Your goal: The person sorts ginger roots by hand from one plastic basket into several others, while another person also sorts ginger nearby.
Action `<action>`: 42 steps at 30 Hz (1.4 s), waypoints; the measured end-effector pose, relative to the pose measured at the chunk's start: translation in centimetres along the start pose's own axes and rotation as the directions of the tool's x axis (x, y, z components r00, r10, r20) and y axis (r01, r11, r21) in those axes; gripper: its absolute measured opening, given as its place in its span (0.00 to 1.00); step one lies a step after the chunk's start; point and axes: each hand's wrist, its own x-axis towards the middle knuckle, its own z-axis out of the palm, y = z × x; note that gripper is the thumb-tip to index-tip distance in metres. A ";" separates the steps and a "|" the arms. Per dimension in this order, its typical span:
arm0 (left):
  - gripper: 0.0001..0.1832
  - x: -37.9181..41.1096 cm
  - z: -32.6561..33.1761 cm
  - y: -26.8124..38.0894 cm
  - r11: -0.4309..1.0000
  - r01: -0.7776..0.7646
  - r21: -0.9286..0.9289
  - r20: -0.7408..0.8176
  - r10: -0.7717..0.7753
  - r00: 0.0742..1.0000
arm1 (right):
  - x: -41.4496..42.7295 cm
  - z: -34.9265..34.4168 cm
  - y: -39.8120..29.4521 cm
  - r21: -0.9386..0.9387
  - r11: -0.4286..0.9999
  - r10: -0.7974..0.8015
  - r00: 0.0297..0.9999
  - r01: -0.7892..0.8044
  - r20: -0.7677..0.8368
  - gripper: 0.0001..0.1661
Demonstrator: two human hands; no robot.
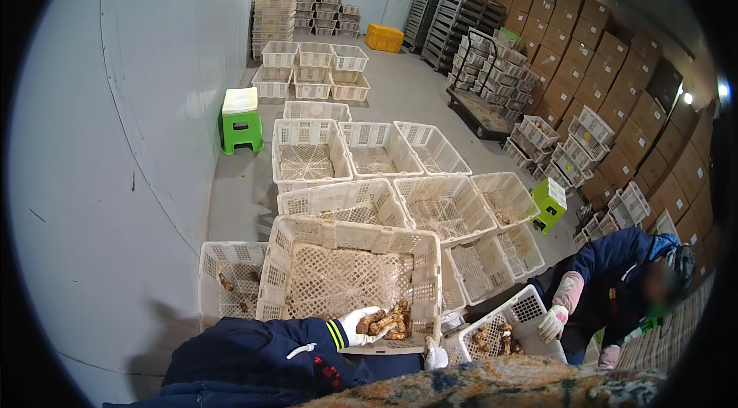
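My left hand (358, 328), in a white glove under a navy sleeve with yellow stripes, cups several brown mushrooms (396, 318). They are at the near right corner of a large white plastic crate (351, 229), whose latticed floor is stained with dirt. At that crate's near right corner, my right hand (436, 355), also gloved in white, grips the rim; part of it is hidden by a patterned fuzzy cloth (490, 382) along the bottom. To the left, partly under the large crate, a smaller-looking crate (209, 275) holds a few mushrooms (226, 282).
A co-worker (611, 287) bends at the right, a gloved hand (553, 324) on a tilted crate (522, 304) with mushrooms. Several crates (311, 160) stand ahead. Green stools (242, 125), a flatbed cart (478, 116), a yellow box (384, 39) and stacked cartons (576, 56) lie beyond.
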 end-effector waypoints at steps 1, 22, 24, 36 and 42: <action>0.18 -0.1 -0.7 0.3 0.999 -0.033 0.022 -0.009 0.033 0.999 | -0.1 -0.2 -0.7 0.047 0.996 0.071 0.997 -0.072 0.031 0.24; 0.19 0.0 -1.4 -0.1 0.984 -0.079 0.159 -0.163 0.105 0.981 | -0.2 -0.2 -0.8 0.169 0.952 0.246 0.966 -0.256 0.083 0.25; 0.17 -0.2 -1.0 -0.3 0.986 -0.068 0.149 -0.157 0.092 0.983 | -0.3 -0.2 -0.6 0.076 0.981 0.175 0.981 -0.181 0.083 0.27; 0.21 -1.8 4.8 0.7 0.968 -0.245 0.056 -0.021 0.246 0.969 | -0.6 0.6 -0.2 0.225 0.947 0.216 0.973 -0.230 0.084 0.31; 0.26 -2.0 7.0 4.0 0.930 -0.352 0.109 0.271 0.313 0.910 | -0.5 -0.4 -1.2 -0.007 0.981 0.191 0.974 -0.192 0.124 0.32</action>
